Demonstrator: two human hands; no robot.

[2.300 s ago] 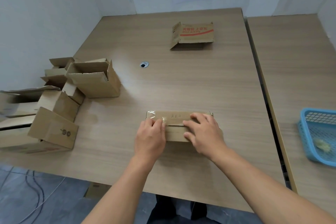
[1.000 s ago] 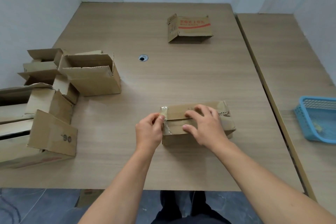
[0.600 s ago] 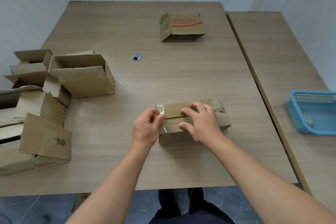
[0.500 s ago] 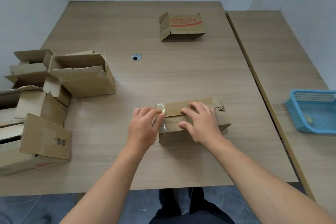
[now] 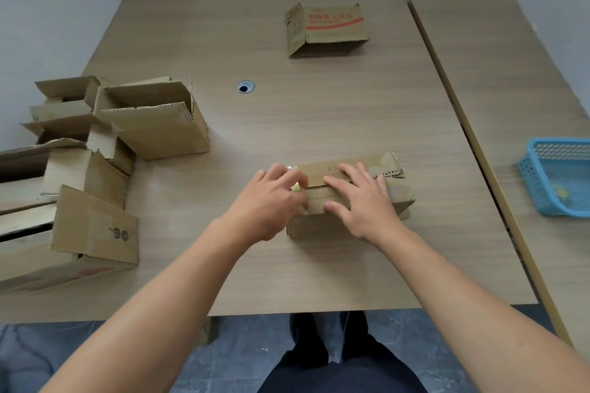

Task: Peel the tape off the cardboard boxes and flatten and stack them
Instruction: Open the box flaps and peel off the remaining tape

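Note:
A small taped cardboard box (image 5: 396,193) lies on the wooden table (image 5: 319,112) in front of me. My right hand (image 5: 360,201) lies flat across its top with the fingers spread, pressing it down. My left hand (image 5: 271,201) is at the box's left end, its fingertips curled on the clear tape (image 5: 295,186) at that corner. The hand hides the left end face of the box. A flattened box with red print (image 5: 329,27) lies at the far side of the table.
Several open cardboard boxes (image 5: 153,118) are piled along the table's left edge, one marked "06" (image 5: 95,226). A cable hole (image 5: 245,86) sits mid-table. A blue plastic basket (image 5: 558,179) stands on the adjoining table to the right. White walls close in the left and back.
The box has been turned slightly and shifted right. My left hand went from pinching the tape corner to curling over the box's left end. My right hand stayed on top.

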